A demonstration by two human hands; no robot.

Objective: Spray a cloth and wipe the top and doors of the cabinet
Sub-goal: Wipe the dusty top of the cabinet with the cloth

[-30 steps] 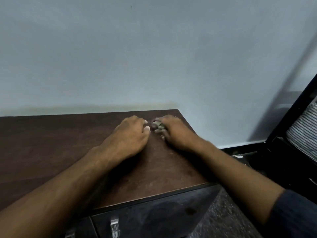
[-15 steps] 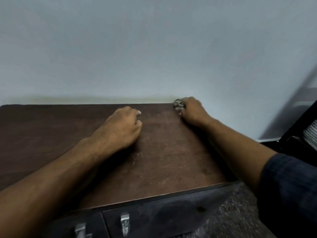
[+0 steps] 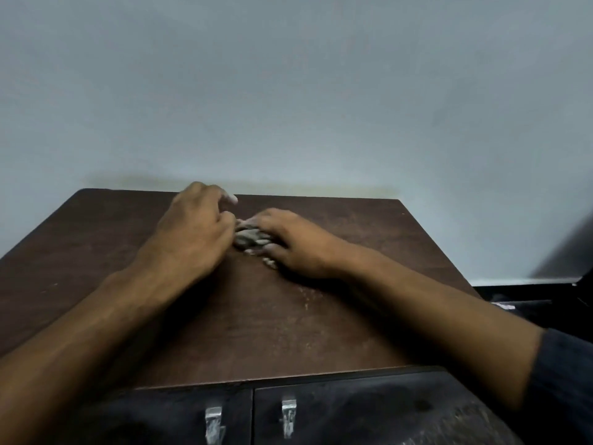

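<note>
Mid-wipe on the cabinet top (image 3: 321,332). Small bunched grey cloth (image 3: 248,239) sits on the brown top toward the back, roughly centred, between both hands. Right hand (image 3: 298,245) lies over the cloth with fingers curled onto it, grip clamped on the cloth and pressing it down. Left hand (image 3: 192,239) rests on the top just beside the cloth, fingers loosely bent; its fingertips touch or nearly touch the cloth edge, cannot tell if its grip has any of the fabric.

Progress, judged: the wipe of the top is under way, not finished. Pale dusty streaks (image 3: 308,295) and specks show on the wood near the right forearm, so the front and right part looks uncleaned. Left part of the top looks dull, cannot tell if wiped.

Doors (image 3: 353,412) at the bottom edge look dark and smudged, with two metal handles (image 3: 288,419); likely untouched, so the doors are left to do. No spray bottle in view; whether the cloth is damp cannot be told.
</note>
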